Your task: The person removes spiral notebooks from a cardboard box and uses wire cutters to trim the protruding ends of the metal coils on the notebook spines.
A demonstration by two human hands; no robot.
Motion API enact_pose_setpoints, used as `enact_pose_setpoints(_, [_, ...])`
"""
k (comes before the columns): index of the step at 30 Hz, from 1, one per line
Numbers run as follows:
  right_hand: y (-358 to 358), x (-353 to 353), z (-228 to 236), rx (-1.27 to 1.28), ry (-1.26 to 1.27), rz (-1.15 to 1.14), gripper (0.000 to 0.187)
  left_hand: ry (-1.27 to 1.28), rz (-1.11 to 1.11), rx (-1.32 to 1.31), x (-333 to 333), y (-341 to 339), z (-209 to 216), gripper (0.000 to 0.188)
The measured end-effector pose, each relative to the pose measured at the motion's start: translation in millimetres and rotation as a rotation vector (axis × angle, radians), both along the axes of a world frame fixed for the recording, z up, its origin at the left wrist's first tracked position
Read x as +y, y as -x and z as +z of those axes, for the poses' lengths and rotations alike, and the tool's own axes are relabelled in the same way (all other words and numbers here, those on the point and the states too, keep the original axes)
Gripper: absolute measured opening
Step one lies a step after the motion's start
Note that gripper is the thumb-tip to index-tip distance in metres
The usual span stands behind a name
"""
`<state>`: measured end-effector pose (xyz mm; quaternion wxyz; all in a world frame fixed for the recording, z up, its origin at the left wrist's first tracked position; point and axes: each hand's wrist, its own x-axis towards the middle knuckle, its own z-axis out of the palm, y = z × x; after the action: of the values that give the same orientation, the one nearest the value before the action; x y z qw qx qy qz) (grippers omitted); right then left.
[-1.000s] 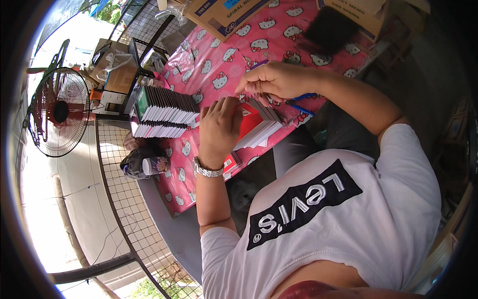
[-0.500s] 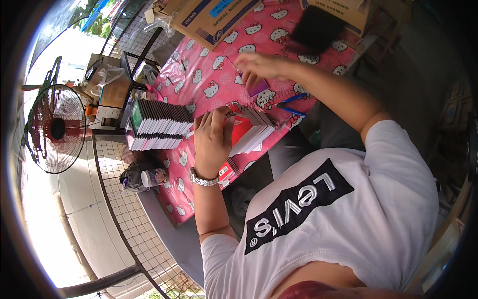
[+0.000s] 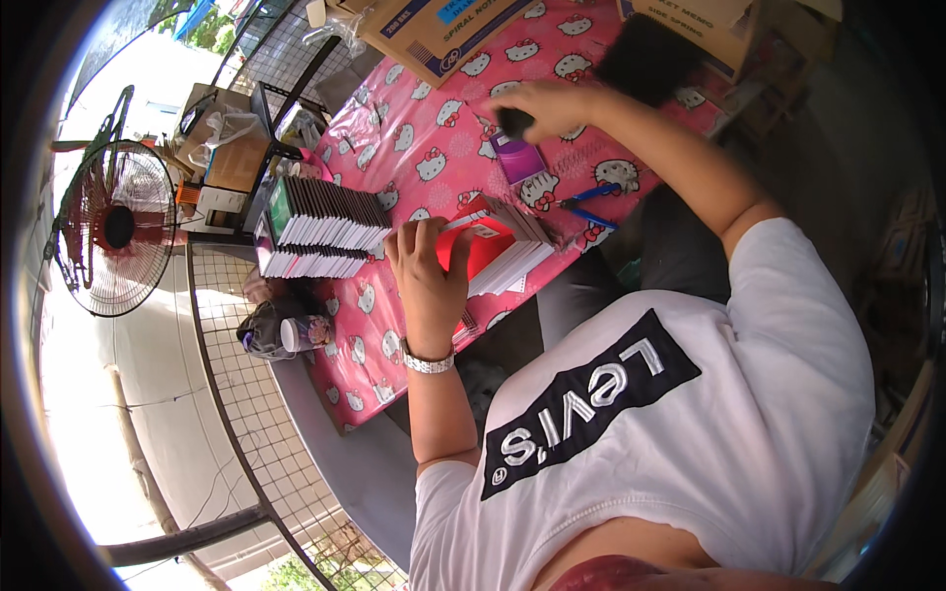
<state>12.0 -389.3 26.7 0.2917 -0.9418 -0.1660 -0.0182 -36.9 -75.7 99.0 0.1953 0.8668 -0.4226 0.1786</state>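
Observation:
My left hand [image 3: 429, 271], a silver watch at its wrist, lies beside a stack of red-covered notepads [image 3: 483, 246] with white pages. Its thumb and fingers are apart, the thumb near the red cover. Farther off to the right, my right hand [image 3: 547, 106] curls its fingers around a small black thing [image 3: 514, 122], which I cannot make out clearly. That hand is just above a purple-covered pad [image 3: 517, 160] lying on the table. Blue-handled pliers [image 3: 593, 204] lie to the right of the red stack.
Stacked rows of dark-edged notebooks [image 3: 325, 222] stand at the left of the pink patterned tablecloth [image 3: 434, 163]. A black pile [image 3: 650, 59] and cardboard boxes [image 3: 458, 39] sit at the far side. Beyond the table's left are a fan [image 3: 116, 227] and a cup [image 3: 304, 333].
My right hand has moved slightly right and away from me, and now a black thing shows in it. The wire coil near my left hand is gone from sight; the left fingers have spread.

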Motion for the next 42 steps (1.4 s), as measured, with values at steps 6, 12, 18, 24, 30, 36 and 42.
enact_pose_setpoints(6, [61.6,-32.8,-151.7,0.116,0.307,-0.288,0.072,0.038,-0.037,-0.003,-5.7,-3.0,-10.3,0.029])
enact_pose_setpoints(12, [57.0,-26.6,-204.7,-0.049,0.457,-0.695,0.044,0.086,-0.082,-0.003,-28.2,-4.2,-14.2,0.032])
enact_pose_setpoints(18, [22.8,20.5,-17.5,0.321,-1.195,0.087,0.049,0.117,-0.003,0.014,-6.1,-5.0,-14.5,0.035])
enact_pose_setpoints(24, [51.9,40.9,67.9,0.420,-0.779,0.448,0.053,0.126,0.007,0.034,-9.3,-2.3,-11.3,0.033])
enact_pose_setpoints(30, [40.6,52.3,95.8,0.414,-0.193,0.396,0.051,0.154,-0.002,0.087,2.4,-9.2,-11.3,0.031])
enact_pose_setpoints(36, [21.8,59.3,88.3,0.473,-0.495,0.476,0.051,0.141,-0.006,0.289,19.9,-23.5,-4.2,0.027])
enact_pose_setpoints(42, [4.1,70.2,84.3,0.484,-0.475,0.504,0.047,0.168,0.001,0.450,22.1,-22.4,3.7,0.023])
